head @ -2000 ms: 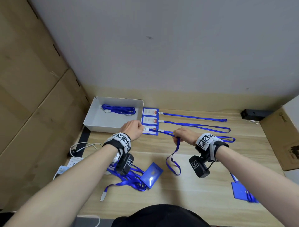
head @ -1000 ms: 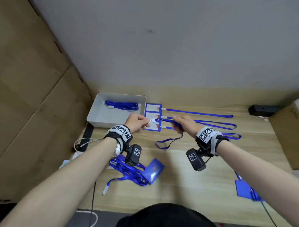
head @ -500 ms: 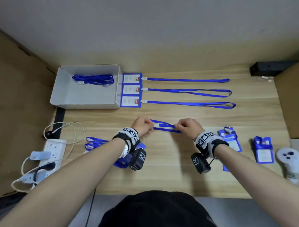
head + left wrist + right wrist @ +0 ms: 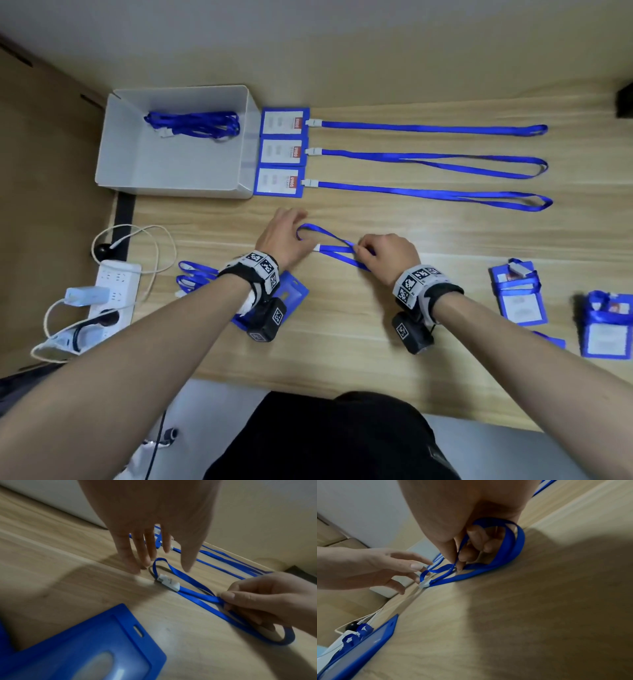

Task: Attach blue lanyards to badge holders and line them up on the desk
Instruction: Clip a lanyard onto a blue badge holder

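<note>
right hand (image 4: 385, 253) pinches flat blue fabric lanyard (image 4: 334, 246) w/ thumb + curled fingers (image 4: 471, 555) on wooden worktop (image 4: 342, 325). left hand (image 4: 282, 236) hovers just beside its white plastic clip (image 4: 169, 583), fingers (image 4: 127, 555) straight, gripping nothing.

The right hand (image 4: 471, 524) pinches a blue flat fabric lanyard (image 4: 488, 569) against the light wooden desk (image 4: 522, 615); the left hand (image 4: 368, 568), fingers straight, reaches beside its white plastic clip (image 4: 424, 584).

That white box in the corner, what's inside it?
Inside the white box lies one bundle of blue lanyards with a white clip, near the back wall. The rest of its floor looks bare. The strip just behind the near wall is hidden from the head view.
</note>
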Tool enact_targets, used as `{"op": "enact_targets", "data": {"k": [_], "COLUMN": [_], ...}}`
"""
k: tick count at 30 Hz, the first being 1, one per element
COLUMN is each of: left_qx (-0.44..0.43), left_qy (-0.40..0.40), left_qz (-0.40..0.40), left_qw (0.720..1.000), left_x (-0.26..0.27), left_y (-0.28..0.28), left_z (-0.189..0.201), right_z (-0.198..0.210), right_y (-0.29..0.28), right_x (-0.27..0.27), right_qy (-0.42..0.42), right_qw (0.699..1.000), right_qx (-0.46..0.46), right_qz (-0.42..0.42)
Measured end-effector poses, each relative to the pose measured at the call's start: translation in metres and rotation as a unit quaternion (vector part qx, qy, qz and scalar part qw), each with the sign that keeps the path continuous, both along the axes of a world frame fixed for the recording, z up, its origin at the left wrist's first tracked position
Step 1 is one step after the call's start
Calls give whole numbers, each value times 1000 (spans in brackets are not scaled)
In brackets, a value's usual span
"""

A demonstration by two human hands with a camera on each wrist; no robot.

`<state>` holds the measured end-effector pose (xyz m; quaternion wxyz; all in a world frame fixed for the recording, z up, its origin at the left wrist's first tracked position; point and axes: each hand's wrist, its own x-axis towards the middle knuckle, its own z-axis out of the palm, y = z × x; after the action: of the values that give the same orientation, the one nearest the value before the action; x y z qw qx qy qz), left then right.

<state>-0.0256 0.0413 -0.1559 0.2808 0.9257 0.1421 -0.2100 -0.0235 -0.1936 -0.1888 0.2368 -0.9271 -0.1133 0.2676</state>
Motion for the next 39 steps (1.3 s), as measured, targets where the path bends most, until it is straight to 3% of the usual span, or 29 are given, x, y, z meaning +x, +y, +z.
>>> {"op": "enact_targets", "data": {"k": [3, 5, 15, 22, 30, 39], "left_qx": [66, 93, 35, -138, -128, -75], "left_qy": [40, 46, 81, 100, 29, -18], "left_qz": [-125, -160, -116, -49, -73, -64], "left_qw": [989, 982, 989, 984, 989, 995], "left_x": [3, 6, -6, 6, 41, 87], "left_y": [-7, -12, 20, 71, 162, 263], "left_z": [-5, -7, -10, 13, 67, 95], "right_z": [-1, -2, 7, 18, 60, 114], "right_y": [-1, -1, 7, 25, 100, 185], "right_x": [-1, -2, -12, -16, -2, 57], "right_qy": [-3, 2, 4, -12, -78, -82], "right_qw": [1000, 1000, 996, 989, 980, 987], "right_qx": [3, 7, 6, 30, 21, 9], "right_qz": [-14, -27, -86, -142, -180, -139]}}
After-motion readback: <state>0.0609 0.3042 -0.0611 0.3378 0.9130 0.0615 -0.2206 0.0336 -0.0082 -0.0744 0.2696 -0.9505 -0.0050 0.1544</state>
